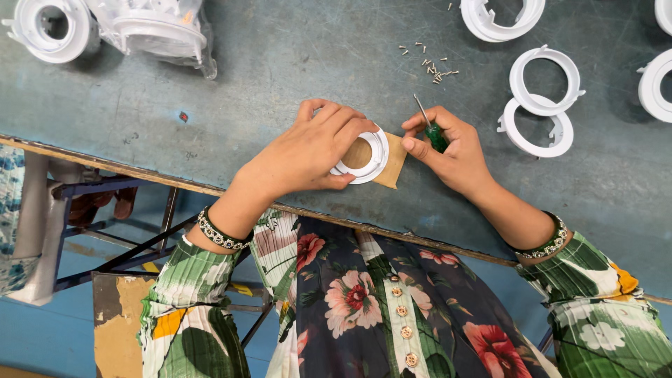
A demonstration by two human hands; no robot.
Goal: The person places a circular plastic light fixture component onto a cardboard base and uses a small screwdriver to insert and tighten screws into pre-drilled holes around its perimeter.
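White plastic ring flat under gripping left hand, right hand clasping screwdriver, tip up-left.

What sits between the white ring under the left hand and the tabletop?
In the head view, a tan cardboard square lies under the white ring, on the table.

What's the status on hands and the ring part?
Left hand pressing white plastic ring onto brown pad. Right hand gripping green-handled screwdriver. Loose screws and spare rings clear of the work.

white plastic ring flat on card, green-handled screwdriver
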